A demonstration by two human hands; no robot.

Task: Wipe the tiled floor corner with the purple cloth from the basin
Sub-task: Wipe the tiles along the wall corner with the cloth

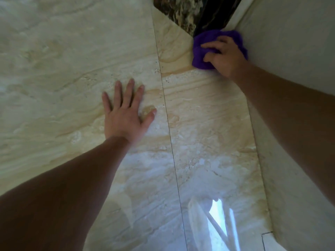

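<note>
The purple cloth lies bunched in the floor corner at the upper right, where the cream marble-patterned floor tiles meet the white wall. My right hand presses down on the cloth with fingers curled over it. My left hand rests flat on the floor to the left of the grout line, fingers spread, holding nothing. No basin is in view.
A white wall runs along the right side. A dark speckled stone strip sits at the top beyond the corner. A thin grout line runs down the floor. A bright window reflection shines on the near tile.
</note>
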